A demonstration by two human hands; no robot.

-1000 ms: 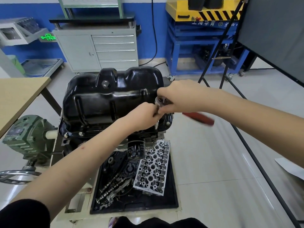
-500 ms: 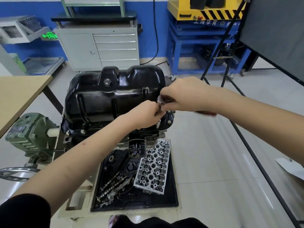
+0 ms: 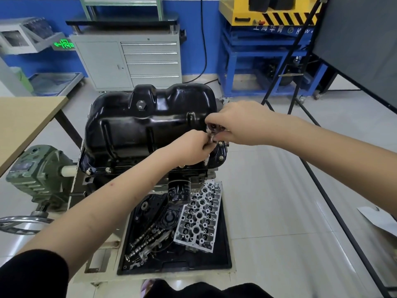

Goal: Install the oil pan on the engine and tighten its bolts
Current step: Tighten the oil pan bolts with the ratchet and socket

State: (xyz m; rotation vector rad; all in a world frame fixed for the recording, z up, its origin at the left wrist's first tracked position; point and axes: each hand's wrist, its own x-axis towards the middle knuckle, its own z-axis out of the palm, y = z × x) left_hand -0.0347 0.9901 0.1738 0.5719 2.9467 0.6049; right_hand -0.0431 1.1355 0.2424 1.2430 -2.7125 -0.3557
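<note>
Both grips clamp ratchet | left hand | right hand | over oil pan corner

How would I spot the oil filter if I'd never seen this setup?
Find the big glossy black oil pan on top of the engine. Just below its near edge, above the black tray, hangs the oil filter: a small black canister with white lettering, unlike the silvery, hole-riddled cylinder head beside it.

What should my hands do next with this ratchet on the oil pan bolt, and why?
Probably swing the handle for another tightening stroke. The right hand grips the ratchet at its head, and the left hand steadies the extension that runs down to the flange at the near right corner of the oil pan, so the tool looks seated on a bolt there.
</note>
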